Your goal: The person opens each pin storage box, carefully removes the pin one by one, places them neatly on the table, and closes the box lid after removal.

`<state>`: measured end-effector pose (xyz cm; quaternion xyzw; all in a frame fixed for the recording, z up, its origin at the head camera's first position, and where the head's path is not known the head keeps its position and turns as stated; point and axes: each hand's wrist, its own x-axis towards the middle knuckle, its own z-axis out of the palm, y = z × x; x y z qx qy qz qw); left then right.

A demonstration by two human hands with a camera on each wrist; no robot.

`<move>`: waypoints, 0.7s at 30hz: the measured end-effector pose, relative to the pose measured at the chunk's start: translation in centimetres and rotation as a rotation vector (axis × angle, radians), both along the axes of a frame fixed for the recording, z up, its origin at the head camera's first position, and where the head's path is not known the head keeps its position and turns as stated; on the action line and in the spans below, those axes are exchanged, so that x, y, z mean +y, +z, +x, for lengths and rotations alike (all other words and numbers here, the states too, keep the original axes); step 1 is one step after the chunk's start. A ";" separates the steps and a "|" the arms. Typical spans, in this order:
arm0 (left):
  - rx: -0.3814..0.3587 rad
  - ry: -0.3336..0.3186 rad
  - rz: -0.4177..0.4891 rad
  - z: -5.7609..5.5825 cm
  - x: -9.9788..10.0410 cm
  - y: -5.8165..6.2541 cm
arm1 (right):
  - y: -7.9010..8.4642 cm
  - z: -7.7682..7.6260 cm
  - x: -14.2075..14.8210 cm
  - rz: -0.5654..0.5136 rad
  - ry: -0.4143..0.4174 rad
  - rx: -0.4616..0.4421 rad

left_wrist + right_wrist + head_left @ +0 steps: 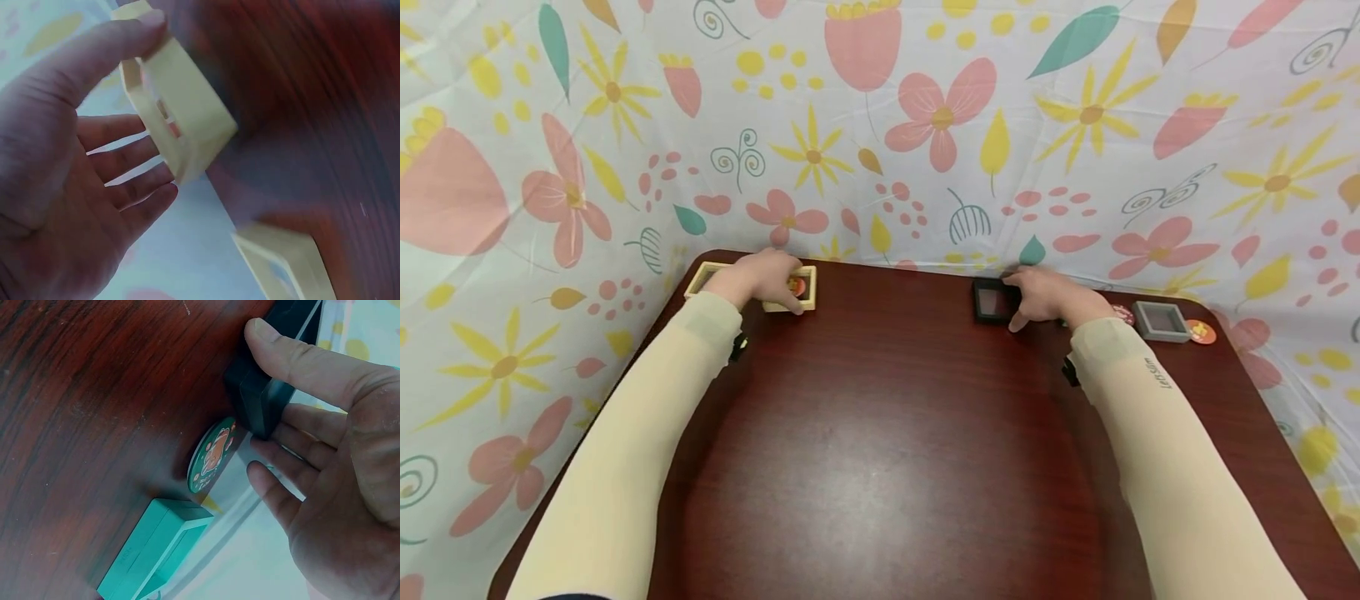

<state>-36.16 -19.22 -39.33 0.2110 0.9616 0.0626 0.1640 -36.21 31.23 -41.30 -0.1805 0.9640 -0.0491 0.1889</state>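
At the back left of the table, my left hand (767, 279) holds a pale yellow rectangular box (808, 292), thumb on its near side and fingers behind. An orange round badge (796, 286) shows inside that box. Farther right, a black rectangular box (988, 304) is gripped by my right hand (1041, 296). In the right wrist view the thumb lies over the black box (253, 394), with the other fingers on its far side. A green round badge (212, 453) stands tilted beside it.
Another pale yellow box (284, 256) is near the left hand. Past the right wrist are a red round badge (1122, 314), a grey box (1161, 322) and an orange badge (1201, 332); the right wrist view shows a teal-looking box (150, 550). A flowered cloth (865, 167) hangs behind the dark table (880, 400).
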 end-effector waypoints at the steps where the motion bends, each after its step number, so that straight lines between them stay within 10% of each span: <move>1: 0.017 -0.025 -0.004 0.3 0.7 -0.1 | 0.0 0.0 0.0 0.004 -0.001 -0.001; 21: 0.257 -0.333 -0.074 10.2 13.7 -3.1 | 0.1 0.0 -0.2 0.048 0.030 0.012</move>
